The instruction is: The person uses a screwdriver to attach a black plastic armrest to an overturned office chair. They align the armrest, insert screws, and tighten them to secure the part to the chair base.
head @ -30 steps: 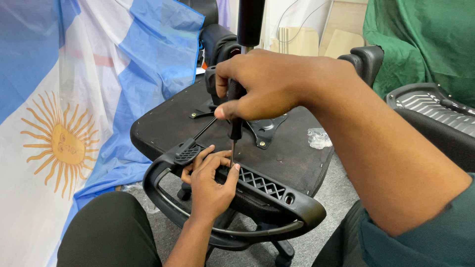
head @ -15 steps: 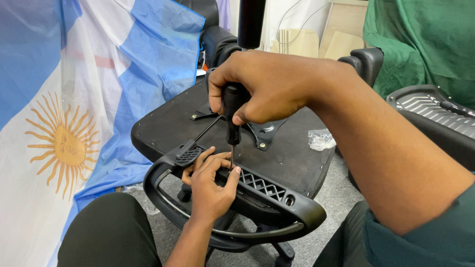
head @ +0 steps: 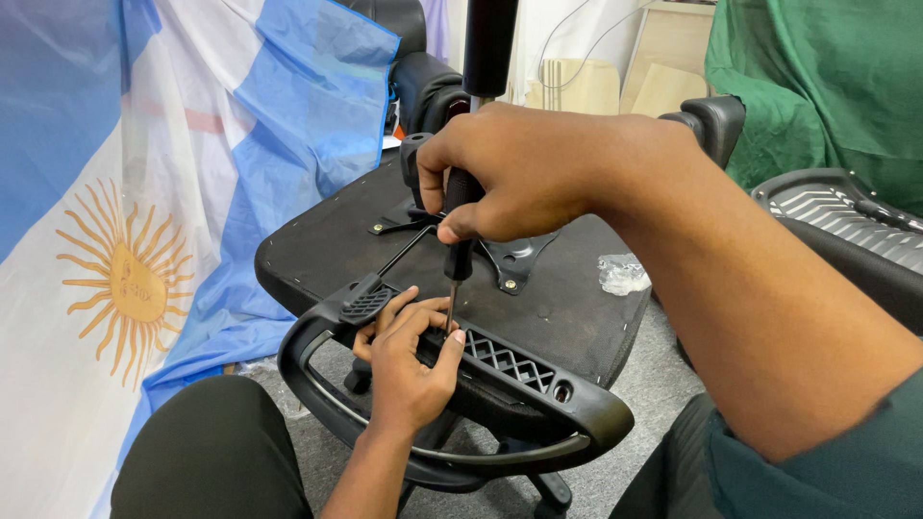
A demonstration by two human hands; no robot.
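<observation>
The left hand [head: 409, 360] pinches its fingertips around the screwdriver [head: 456, 240] tip to steady it on the chair armrest [head: 500, 384], while the right hand [head: 519, 173], fist clamped on the handle, holds it upright over the upturned seat [head: 317, 240], flag [head: 125, 240] beyond.

Black screwdriver handle [head: 460, 216] mostly hidden inside right hand [head: 519, 173], thin metal tip [head: 449, 317] concealed behind left hand [head: 409, 360] fingers
</observation>
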